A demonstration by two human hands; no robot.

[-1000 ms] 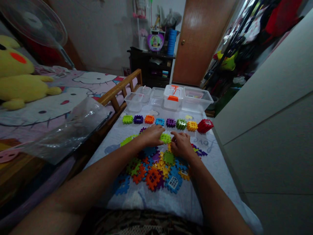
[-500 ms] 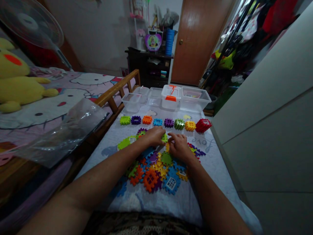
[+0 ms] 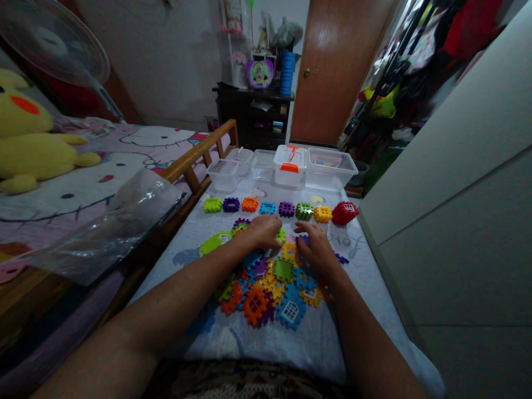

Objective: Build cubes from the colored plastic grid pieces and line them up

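Bedroom, dim light; cloth-covered table [image 3: 366, 266] stands against the bed rail.

- Far edge of table: clear bins [image 3: 328, 169]. Just in front of them, a row of cubes [image 3: 286, 209] runs from the green one at the far left to the red one at the far right corner.
- Middle of table, toward the near edge: pile of pieces [image 3: 270, 288], flat toothed plastic squares in mixed colours, overlapping, some with window cut-outs.
- Left hand [image 3: 261, 231]: curled, palm down, at the far side of the pile. The fingertips close on a green piece [image 3: 281, 235] that shows just past them.
- Right hand [image 3: 316, 246]: palm down just beside the left, fingers lying on the pieces at the pile's far right. I cannot tell whether it grips one.
- Beyond the left edge: crumpled plastic bag [image 3: 112, 221] on the bed rail.

Handling, my judgement: the pieces look light, rigid and not fragile. The notched edges should give the fingers purchase, so little slip. Best hold is thumb and forefinger across the two flat faces, or on opposite edges, with the teeth left free. Interlocked neighbours may lift along with a piece.
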